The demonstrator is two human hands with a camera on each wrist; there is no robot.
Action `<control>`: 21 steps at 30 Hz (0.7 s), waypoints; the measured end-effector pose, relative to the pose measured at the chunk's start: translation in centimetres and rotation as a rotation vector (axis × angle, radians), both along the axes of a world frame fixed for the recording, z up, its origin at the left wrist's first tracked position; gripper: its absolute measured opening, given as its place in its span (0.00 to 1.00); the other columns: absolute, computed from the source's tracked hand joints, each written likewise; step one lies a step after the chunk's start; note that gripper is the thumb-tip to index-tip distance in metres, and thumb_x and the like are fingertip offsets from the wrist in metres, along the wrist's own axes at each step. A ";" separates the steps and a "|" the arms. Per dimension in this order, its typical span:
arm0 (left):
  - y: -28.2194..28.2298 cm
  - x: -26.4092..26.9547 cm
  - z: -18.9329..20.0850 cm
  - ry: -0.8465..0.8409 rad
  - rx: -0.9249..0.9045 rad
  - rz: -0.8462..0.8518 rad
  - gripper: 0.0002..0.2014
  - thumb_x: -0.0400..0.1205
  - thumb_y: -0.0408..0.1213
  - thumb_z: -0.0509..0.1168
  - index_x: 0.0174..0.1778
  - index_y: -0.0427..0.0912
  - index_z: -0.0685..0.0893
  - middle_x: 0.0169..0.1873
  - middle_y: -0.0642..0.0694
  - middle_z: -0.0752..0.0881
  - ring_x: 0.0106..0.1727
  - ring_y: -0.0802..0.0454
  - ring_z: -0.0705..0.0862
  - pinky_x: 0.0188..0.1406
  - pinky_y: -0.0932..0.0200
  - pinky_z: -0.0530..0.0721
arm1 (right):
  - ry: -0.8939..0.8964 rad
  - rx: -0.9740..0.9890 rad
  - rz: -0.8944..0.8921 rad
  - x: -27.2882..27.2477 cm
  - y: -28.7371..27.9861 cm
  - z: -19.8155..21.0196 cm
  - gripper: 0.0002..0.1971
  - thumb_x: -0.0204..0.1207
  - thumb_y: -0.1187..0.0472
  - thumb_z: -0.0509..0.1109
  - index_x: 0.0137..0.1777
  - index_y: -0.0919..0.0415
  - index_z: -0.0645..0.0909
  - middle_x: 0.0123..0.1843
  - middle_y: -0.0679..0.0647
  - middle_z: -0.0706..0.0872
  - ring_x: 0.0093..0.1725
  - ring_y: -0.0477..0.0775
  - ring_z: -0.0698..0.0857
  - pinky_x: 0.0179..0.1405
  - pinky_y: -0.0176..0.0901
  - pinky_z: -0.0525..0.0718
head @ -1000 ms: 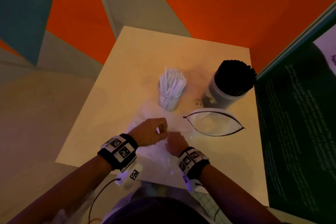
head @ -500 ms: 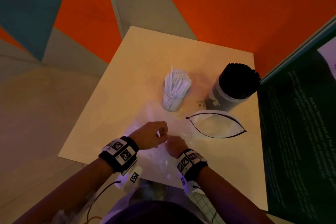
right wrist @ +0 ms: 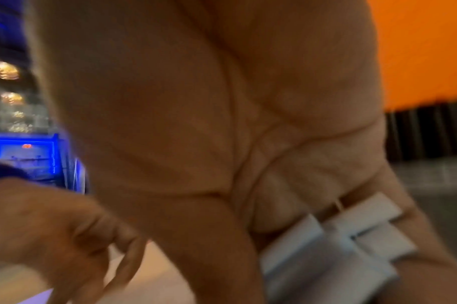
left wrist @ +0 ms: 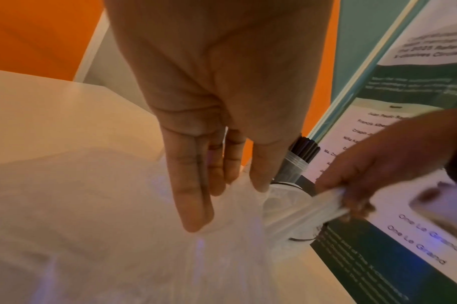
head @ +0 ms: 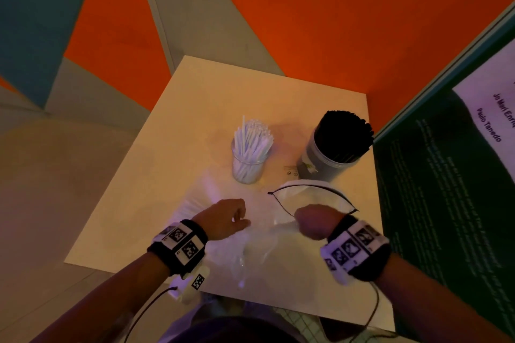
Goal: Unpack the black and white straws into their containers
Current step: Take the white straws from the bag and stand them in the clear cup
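Pinching a bundle of white paper straws (left wrist: 326, 207) in my right hand (left wrist: 373, 164), long axis pointing left toward the clear plastic bag (left wrist: 118, 236). My left hand (left wrist: 209, 123) presses flat, fingers straight, gripping nothing, on that bag on the worktop (head: 156, 175).

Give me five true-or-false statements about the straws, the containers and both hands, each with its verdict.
1. The white straws stand in a clear cup. True.
2. The black straws lie loose on the table. False: they stand in the grey container.
3. The right hand grips a bundle of white straws. True.
4. The left hand is a clenched fist. False: its fingers rest straight on the plastic bag.
5. The grey container is empty. False: it is packed.
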State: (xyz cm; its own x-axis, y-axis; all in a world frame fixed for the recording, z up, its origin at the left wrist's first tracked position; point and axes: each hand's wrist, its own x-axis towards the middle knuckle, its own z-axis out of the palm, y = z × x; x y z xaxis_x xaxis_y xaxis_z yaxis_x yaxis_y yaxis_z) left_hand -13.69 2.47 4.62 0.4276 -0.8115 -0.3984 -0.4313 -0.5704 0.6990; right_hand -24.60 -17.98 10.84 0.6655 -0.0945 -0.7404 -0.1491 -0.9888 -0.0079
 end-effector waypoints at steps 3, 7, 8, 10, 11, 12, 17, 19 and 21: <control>-1.8 -0.6 0.7 -0.123 -0.014 -0.023 0.22 0.81 0.55 0.64 0.61 0.42 0.74 0.58 0.46 0.76 0.57 0.48 0.78 0.57 0.51 0.79 | -0.050 -0.135 0.092 0.0 -3.4 4.3 0.15 0.84 0.63 0.54 0.63 0.64 0.80 0.63 0.58 0.85 0.62 0.58 0.84 0.55 0.47 0.80; -5.0 -1.3 2.7 -0.267 -0.236 -0.051 0.38 0.74 0.63 0.68 0.74 0.47 0.66 0.70 0.51 0.69 0.69 0.54 0.68 0.68 0.56 0.71 | -0.193 -0.278 0.207 0.8 -4.7 8.7 0.14 0.82 0.65 0.55 0.59 0.62 0.81 0.57 0.56 0.87 0.55 0.59 0.86 0.42 0.45 0.76; -5.9 -1.5 3.2 -0.289 -0.266 -0.061 0.40 0.73 0.63 0.69 0.76 0.48 0.65 0.71 0.51 0.69 0.69 0.55 0.68 0.68 0.57 0.70 | -0.222 -0.253 0.225 1.2 -4.6 9.3 0.14 0.81 0.66 0.55 0.60 0.63 0.80 0.56 0.57 0.87 0.54 0.59 0.87 0.41 0.45 0.76; -7.3 -1.5 3.7 -0.292 -0.268 -0.065 0.37 0.76 0.60 0.67 0.77 0.48 0.64 0.71 0.50 0.73 0.68 0.54 0.73 0.65 0.56 0.73 | -0.243 -0.163 0.228 2.2 -3.9 10.0 0.13 0.81 0.66 0.56 0.59 0.63 0.79 0.56 0.58 0.87 0.52 0.58 0.86 0.39 0.45 0.75; -7.6 -1.4 3.9 -0.292 -0.256 -0.052 0.32 0.79 0.58 0.65 0.75 0.49 0.66 0.67 0.48 0.78 0.64 0.52 0.78 0.60 0.56 0.77 | -0.250 -0.119 0.224 2.7 -3.4 10.0 0.11 0.81 0.65 0.57 0.58 0.63 0.79 0.55 0.58 0.86 0.52 0.57 0.85 0.39 0.44 0.73; -7.7 -1.1 3.9 -0.316 -0.243 -0.037 0.25 0.82 0.56 0.62 0.72 0.49 0.70 0.62 0.46 0.82 0.57 0.48 0.83 0.53 0.56 0.80 | -0.258 -0.080 0.205 3.3 -3.0 9.9 0.10 0.81 0.64 0.58 0.57 0.62 0.79 0.54 0.58 0.85 0.52 0.57 0.84 0.39 0.44 0.72; -5.2 1.5 3.0 -0.348 -0.225 0.056 0.14 0.86 0.51 0.56 0.56 0.46 0.80 0.33 0.47 0.82 0.32 0.48 0.80 0.33 0.57 0.75 | -0.619 0.529 -0.277 5.3 -4.0 8.4 0.16 0.83 0.49 0.61 0.50 0.61 0.82 0.45 0.50 0.85 0.47 0.51 0.83 0.48 0.43 0.78; -4.4 2.3 2.6 -0.345 -0.238 0.072 0.13 0.86 0.50 0.57 0.56 0.47 0.81 0.31 0.52 0.79 0.29 0.54 0.77 0.32 0.62 0.71 | -0.852 0.807 -0.524 5.4 -3.7 7.3 0.18 0.82 0.45 0.55 0.53 0.56 0.82 0.47 0.41 0.84 0.49 0.41 0.82 0.51 0.27 0.76; -4.4 2.6 2.5 -0.327 -0.271 0.061 0.12 0.85 0.50 0.58 0.53 0.47 0.81 0.28 0.55 0.77 0.26 0.60 0.74 0.29 0.66 0.68 | -0.906 0.952 -0.624 5.8 -2.2 5.5 0.23 0.83 0.47 0.51 0.55 0.60 0.84 0.54 0.44 0.86 0.54 0.39 0.82 0.57 0.21 0.73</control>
